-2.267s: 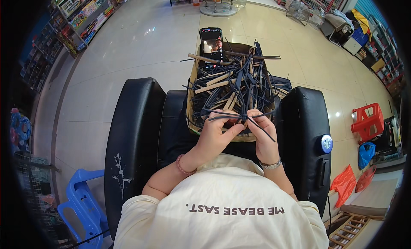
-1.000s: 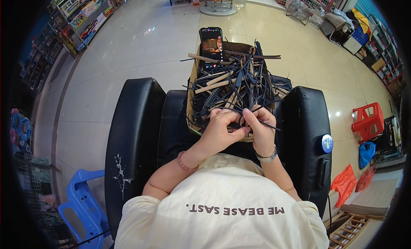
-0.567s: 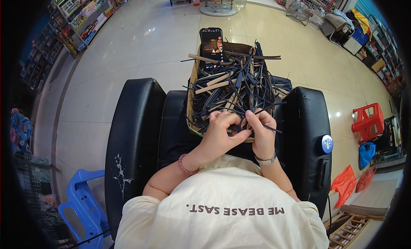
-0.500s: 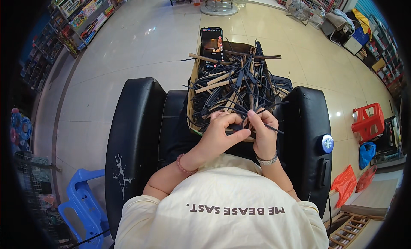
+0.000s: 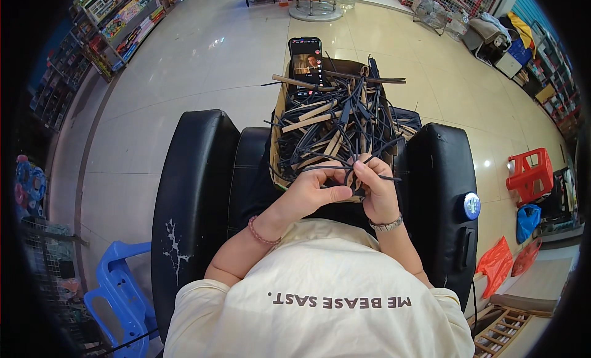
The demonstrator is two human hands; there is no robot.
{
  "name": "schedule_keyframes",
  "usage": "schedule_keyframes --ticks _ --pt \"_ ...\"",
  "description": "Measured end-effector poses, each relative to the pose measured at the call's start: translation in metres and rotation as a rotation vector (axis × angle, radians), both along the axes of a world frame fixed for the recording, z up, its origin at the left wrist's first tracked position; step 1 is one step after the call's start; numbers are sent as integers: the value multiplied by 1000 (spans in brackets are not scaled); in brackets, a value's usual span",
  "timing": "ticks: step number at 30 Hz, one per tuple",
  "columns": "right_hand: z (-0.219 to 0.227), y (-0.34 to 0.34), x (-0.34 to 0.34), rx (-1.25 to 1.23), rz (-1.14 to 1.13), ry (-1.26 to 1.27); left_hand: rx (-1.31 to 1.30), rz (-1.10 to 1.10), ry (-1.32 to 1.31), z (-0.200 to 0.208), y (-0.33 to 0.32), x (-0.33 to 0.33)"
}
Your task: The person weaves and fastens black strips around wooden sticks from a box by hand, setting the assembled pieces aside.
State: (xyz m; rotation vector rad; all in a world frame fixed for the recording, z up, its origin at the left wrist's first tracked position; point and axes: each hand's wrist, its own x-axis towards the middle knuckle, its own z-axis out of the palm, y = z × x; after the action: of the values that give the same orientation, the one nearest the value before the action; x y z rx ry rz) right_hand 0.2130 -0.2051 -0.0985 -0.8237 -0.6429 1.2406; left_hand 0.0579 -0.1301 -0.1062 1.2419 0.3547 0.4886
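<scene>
On my lap stands a cardboard box [image 5: 279,112] heaped with a tangle of dark straps [image 5: 320,119], tan on one face, and thin dark cords. At its near edge both hands work close together on one looped strap [image 5: 349,177] with dark cords sticking out of it. My left hand [image 5: 315,190] is closed on the strap's left side, thumb pointing right, with its other fingertips partly hidden. My right hand [image 5: 378,189] pinches a dark cord by the loop between thumb and forefinger; a cord end juts out to the right.
A lit phone [image 5: 306,69] leans at the box's far left corner. Black padded armrests [image 5: 194,173] flank me, the right one [image 5: 440,173] bearing a round blue-lit knob [image 5: 471,206]. A blue plastic stool [image 5: 120,290] lies left, a red stool [image 5: 529,173] right. Shelves line both sides.
My hands have shifted slightly, and more cords now spread out above the loop between them. The left thumb has moved a little to the left. The phone's picture has changed.
</scene>
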Motion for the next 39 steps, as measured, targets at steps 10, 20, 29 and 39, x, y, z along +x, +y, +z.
schedule_keyframes --ticks 10,20,29,39 --pt "-4 4 10 157 94 -186 -36 158 54 1 -5 -1" --pt "-2 1 11 170 -25 -595 263 407 14 1 -6 -3" --pt "5 -7 7 23 -19 -568 272 480 -22 0 -4 -3" --pt "-6 -6 0 175 -102 -589 413 422 15 -2 -7 -2"
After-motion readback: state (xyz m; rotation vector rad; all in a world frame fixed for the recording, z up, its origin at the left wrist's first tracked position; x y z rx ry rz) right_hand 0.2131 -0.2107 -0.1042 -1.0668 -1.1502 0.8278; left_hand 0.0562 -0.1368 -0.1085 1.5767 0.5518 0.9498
